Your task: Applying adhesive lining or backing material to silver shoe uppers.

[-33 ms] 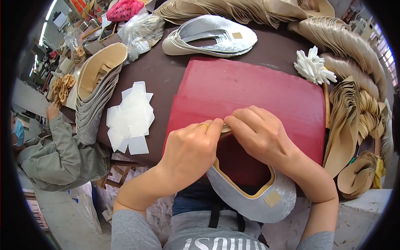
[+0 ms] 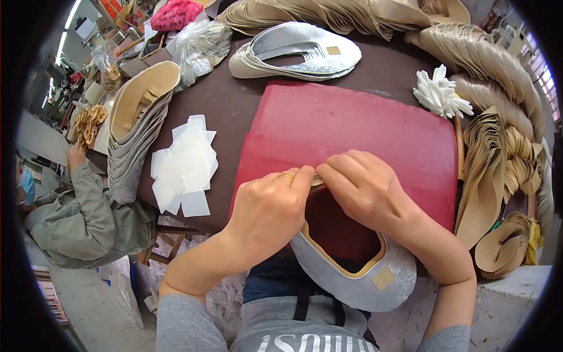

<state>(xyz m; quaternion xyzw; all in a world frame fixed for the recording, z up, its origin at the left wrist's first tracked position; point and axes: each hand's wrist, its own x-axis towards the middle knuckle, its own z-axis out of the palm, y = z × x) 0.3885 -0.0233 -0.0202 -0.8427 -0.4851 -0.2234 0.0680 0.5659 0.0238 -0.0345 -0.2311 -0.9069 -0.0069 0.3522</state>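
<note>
Over a red mat's (image 2: 352,123) near side, left hand (image 2: 267,202) and right hand (image 2: 366,183) pinch the far edge of a gray shoe piece (image 2: 346,290), its near end before the shirt (image 2: 316,337); nothing has visibly shifted, suggesting a steady hold.

Mottled pale-grey shoe upper (image 2: 346,292), tan inner edge (image 2: 355,275), beige patch (image 2: 383,278)

Plain red sheet (image 2: 358,123), dark brown counter (image 2: 226,100), translucent white slips (image 2: 186,167), bright pink bag (image 2: 175,16), olive-green jacket (image 2: 88,229).
</note>
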